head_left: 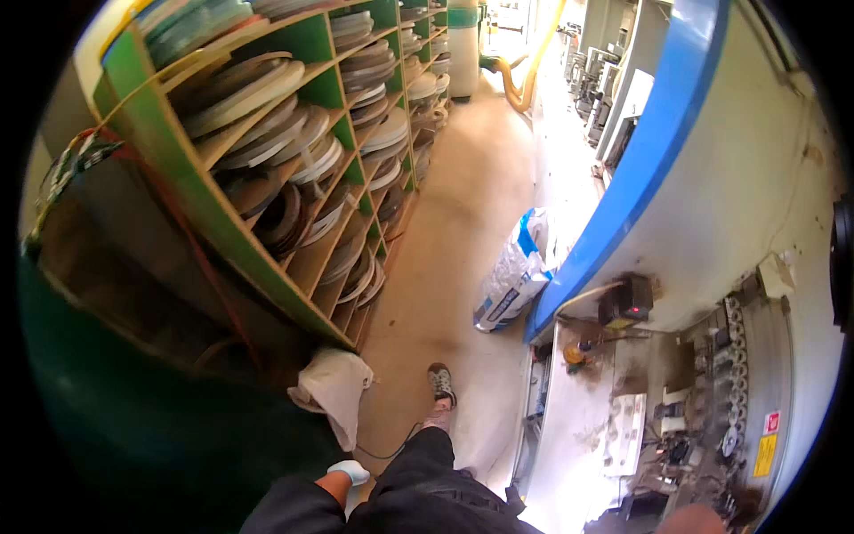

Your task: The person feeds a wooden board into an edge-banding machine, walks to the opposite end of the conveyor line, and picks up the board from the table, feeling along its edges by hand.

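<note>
My left hand point(350, 472), in a white glove, hangs low beside my dark shorts. It is small in view and its fingers cannot be made out. A pale cloth sack point(334, 392) drapes just ahead of it, apart from the hand. Past the lower right edge shows a rounded patch of bare skin point(692, 521), perhaps part of my right arm; the right hand itself is out of sight. To the right stands a machine point(645, 356) with an opened bay of dusty metal parts.
A green-sided shelf rack point(240, 249) holds many rolls of edge-banding strip on the left. A silver and blue bag point(511, 285) stands on the floor by the blue machine edge point(654, 169). A thin cable point(387, 457) lies near my shoe point(440, 384). A yellow hose point(525, 89) hangs further down the aisle.
</note>
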The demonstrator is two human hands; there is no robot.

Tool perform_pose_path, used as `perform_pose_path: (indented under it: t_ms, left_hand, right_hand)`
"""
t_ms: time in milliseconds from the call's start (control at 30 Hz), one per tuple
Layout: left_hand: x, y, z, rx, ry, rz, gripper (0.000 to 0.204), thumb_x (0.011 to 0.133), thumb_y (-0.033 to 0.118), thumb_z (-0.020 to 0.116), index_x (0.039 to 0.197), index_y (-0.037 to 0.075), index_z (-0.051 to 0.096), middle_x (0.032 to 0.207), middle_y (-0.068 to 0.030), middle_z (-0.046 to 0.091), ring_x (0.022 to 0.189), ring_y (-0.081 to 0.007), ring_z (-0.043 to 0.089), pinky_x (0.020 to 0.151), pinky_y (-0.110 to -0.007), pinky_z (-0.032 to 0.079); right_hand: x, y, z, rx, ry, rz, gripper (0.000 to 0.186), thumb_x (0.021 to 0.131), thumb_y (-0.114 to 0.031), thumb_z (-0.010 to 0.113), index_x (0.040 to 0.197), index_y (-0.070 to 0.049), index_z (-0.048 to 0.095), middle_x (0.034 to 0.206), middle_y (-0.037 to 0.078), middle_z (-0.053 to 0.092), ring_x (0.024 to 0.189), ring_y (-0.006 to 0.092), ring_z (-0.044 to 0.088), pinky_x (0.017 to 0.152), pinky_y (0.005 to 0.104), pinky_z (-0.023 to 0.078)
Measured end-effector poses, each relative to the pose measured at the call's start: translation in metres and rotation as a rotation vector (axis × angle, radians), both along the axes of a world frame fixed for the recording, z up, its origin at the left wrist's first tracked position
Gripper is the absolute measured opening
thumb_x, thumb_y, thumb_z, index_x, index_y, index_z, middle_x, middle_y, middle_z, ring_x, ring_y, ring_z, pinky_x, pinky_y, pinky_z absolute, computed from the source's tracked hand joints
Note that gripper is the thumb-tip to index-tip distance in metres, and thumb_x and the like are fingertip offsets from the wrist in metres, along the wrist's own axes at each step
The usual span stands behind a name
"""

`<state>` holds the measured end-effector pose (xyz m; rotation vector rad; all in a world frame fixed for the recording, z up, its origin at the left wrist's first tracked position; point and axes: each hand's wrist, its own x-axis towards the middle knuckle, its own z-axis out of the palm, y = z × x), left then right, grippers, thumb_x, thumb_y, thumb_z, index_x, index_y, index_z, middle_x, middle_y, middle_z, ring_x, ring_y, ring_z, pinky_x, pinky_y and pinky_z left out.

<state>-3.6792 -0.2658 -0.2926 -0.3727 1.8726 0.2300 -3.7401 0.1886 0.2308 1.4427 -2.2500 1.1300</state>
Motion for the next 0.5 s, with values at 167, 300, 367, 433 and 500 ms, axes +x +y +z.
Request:
perform_pose_path:
  t_ms: [167,300,367,433,500]
  left_hand:
    - [-0.172,0.053,-0.024,0.097,0.083,-0.052,0.06,0.086,0.047,0.052,0.123,0.003,0.068,0.133,-0.022,0.062,0.125,-0.0383,0.058,0.106,-0.044,0.044]
    - [-0.324,0.06,-0.02,0.162,0.385,0.126,0.062,0.089,0.048,0.049,0.124,0.0,0.066,0.129,-0.0264,0.062,0.123,-0.0383,0.059,0.106,-0.046,0.044]
    - [-0.422,0.084,0.013,0.241,0.435,0.109,0.06,0.091,0.047,0.048,0.123,0.0,0.067,0.127,-0.0255,0.064,0.122,-0.0379,0.06,0.105,-0.046,0.045]
    - [-0.496,0.093,0.023,0.317,0.593,0.106,0.052,0.094,0.042,0.048,0.117,0.001,0.069,0.12,-0.0232,0.068,0.116,-0.0371,0.063,0.1,-0.045,0.047]
    - [-0.555,0.095,0.018,0.404,0.627,0.184,0.05,0.094,0.042,0.05,0.116,0.001,0.069,0.119,-0.023,0.068,0.115,-0.0369,0.064,0.099,-0.044,0.048]
  right_hand:
    - [-0.132,0.033,-0.054,0.188,-0.417,-0.333,0.04,0.095,-0.038,0.06,0.079,-0.007,0.078,0.063,0.012,0.068,0.053,0.0284,0.066,0.059,0.0388,0.056]
    - [-0.236,0.041,-0.247,0.987,-0.796,-0.714,0.039,0.092,-0.046,0.057,0.083,-0.013,0.075,0.085,0.014,0.073,0.085,0.0344,0.07,0.074,0.0459,0.054]
    - [-0.26,0.053,-0.335,0.945,-1.015,-0.621,0.043,0.094,-0.047,0.054,0.09,-0.01,0.074,0.091,0.016,0.073,0.09,0.0355,0.069,0.083,0.0457,0.053]
    - [-0.271,0.067,-0.423,0.666,-1.298,-0.559,0.046,0.095,-0.05,0.052,0.098,-0.008,0.072,0.097,0.019,0.072,0.097,0.0393,0.067,0.085,0.0474,0.051]
    - [-0.315,0.052,-0.432,0.672,-1.254,-0.638,0.044,0.096,-0.047,0.052,0.105,-0.008,0.073,0.101,0.019,0.072,0.097,0.0372,0.068,0.086,0.0448,0.052]
